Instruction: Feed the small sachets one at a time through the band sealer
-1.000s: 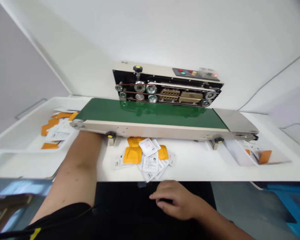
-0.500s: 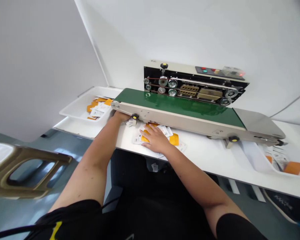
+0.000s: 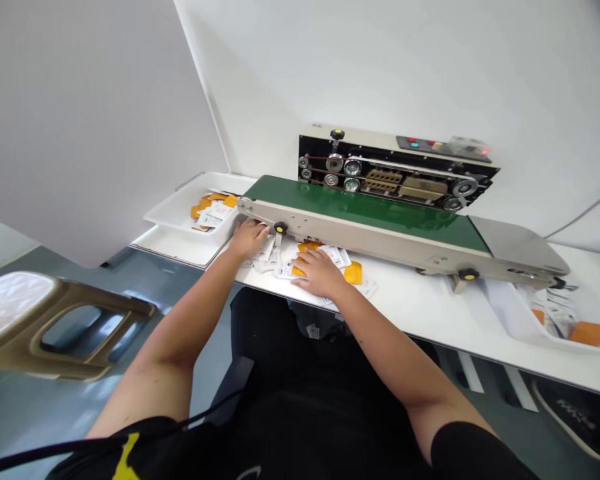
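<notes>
My right hand [image 3: 320, 272] lies flat with its fingers spread over a pile of small white and orange packets [image 3: 353, 273] on the white table. Under the left end of the green-belted conveyor [image 3: 360, 212], my left hand [image 3: 250, 238] rests on a few white packets [image 3: 267, 259]. Its fingers are stretched out, with the tips partly in the conveyor's shadow. Between the two hands, the loose packets nearly meet the pile. Part of the pile is hidden beneath my right hand.
Left of the conveyor stands a white bin [image 3: 174, 208] holding orange and white packets. Another white bin [image 3: 510, 320] with packets sits at the right end. Behind the belt is a machine with rollers [image 3: 400, 175]. A plastic stool [image 3: 65, 327] stands on the floor at left.
My left hand has come out from beneath the conveyor's left end, and white packets now show beside it. My right hand stays on the pile. The view has shifted slightly.
</notes>
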Demonstrator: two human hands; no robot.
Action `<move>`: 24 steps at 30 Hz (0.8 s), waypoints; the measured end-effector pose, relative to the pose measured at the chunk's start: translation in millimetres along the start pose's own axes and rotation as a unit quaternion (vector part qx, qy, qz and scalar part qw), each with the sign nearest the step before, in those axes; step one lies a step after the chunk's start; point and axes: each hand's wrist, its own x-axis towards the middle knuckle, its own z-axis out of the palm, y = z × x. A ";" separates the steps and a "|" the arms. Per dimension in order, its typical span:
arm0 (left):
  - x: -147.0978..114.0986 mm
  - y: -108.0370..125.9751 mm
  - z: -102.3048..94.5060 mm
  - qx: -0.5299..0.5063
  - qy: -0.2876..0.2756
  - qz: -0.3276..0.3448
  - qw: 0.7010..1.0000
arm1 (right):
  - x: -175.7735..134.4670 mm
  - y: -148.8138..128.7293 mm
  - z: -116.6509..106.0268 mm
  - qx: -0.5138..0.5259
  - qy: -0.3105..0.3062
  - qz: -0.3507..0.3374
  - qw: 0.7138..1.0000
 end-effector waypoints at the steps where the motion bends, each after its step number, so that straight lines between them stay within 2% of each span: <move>1: -2.0 -1.3 -2.4 0.001 0.018 0.006 1.000 | -0.6 -0.3 -0.4 0.003 0.013 -0.003 1.000; 4: -8.4 -7.4 -7.6 0.008 0.061 0.032 0.998 | -2.3 -0.7 -0.8 0.016 0.064 -0.014 0.998; 8: -14.4 -17.2 -4.1 0.000 0.071 0.048 0.996 | -2.4 -1.4 0.4 0.030 0.111 -0.035 0.993; 13: -23.0 -22.3 -3.2 -0.020 0.127 0.015 0.992 | -2.0 -4.8 -2.2 0.052 0.155 -0.061 0.985; 17: -43.5 -24.3 -32.6 0.035 0.175 0.004 0.984 | -5.5 -7.1 -6.9 0.066 0.200 -0.071 0.975; 20: -59.0 -32.7 -59.6 0.106 0.231 -0.055 0.966 | -7.1 -8.3 -9.4 0.069 0.223 -0.072 0.970; 22: -63.1 -43.4 -69.0 0.146 0.208 -0.102 0.962 | -7.1 -10.0 -11.6 0.068 0.228 -0.075 0.968; 24: -60.7 -57.1 -69.2 0.164 0.126 -0.123 0.971 | -7.7 -13.3 -15.1 0.066 0.230 -0.080 0.968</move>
